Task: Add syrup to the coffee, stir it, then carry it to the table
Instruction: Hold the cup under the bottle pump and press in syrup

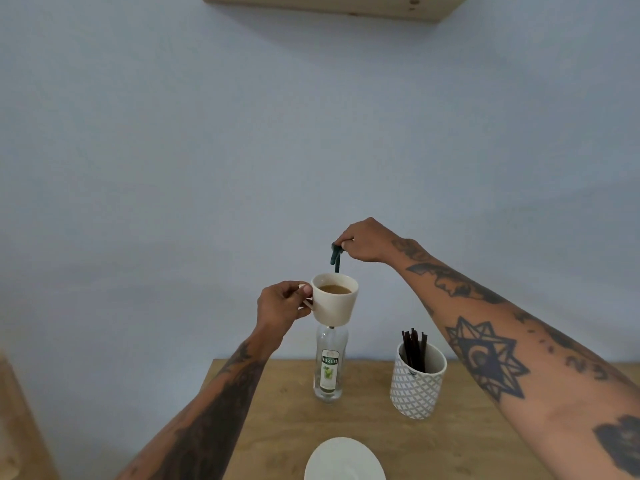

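A clear syrup bottle [329,365] with a white and green label stands upright on the wooden counter [284,427]. Its dark green pump head [335,255] rises above the bottle. My right hand [363,241] presses down on the top of that pump. My left hand [282,304] holds a cream cup [335,303] by its handle, in the air in front of the bottle's neck, under the pump spout. Light brown coffee [334,289] fills the cup. The bottle's neck is hidden behind the cup.
A white patterned pot [417,384] holding several dark stir sticks [414,348] stands right of the bottle. A white saucer [344,460] lies at the counter's near edge. A pale blue wall is behind, with a wooden shelf [332,5] overhead.
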